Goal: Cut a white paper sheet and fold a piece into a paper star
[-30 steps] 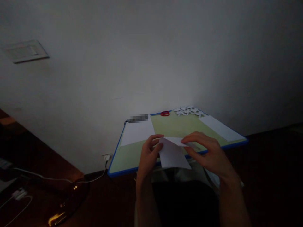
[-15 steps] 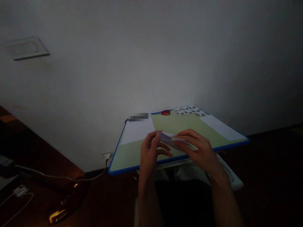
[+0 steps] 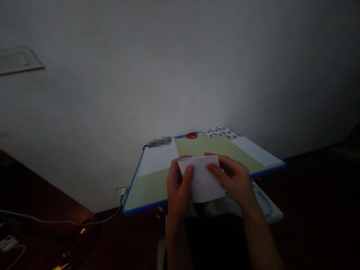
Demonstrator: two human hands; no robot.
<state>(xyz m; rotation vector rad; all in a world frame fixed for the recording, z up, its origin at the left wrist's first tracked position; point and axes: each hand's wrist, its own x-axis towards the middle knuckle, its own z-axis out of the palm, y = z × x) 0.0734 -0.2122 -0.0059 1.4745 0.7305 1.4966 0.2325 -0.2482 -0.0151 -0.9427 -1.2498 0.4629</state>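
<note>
A folded white paper (image 3: 203,180) is held up in front of me over the near edge of a small green table with a blue rim (image 3: 140,207). My left hand (image 3: 177,187) pinches its left edge, thumb on the front. On the paper's right side, my right hand (image 3: 233,180) grips with the thumb on the front and the fingers behind. Both hands are closed on the sheet.
A white sheet (image 3: 158,158) lies at the table's back left, another white strip (image 3: 254,150) at the right. A red ring (image 3: 191,135) and several small folded paper pieces (image 3: 219,132) sit by the wall. A socket with a cable (image 3: 121,192) is at the lower left.
The paper was turned from a flat, edge-on hold to face me upright. Both hands shifted slightly nearer and re-gripped its sides. The camera view swung a little right.
</note>
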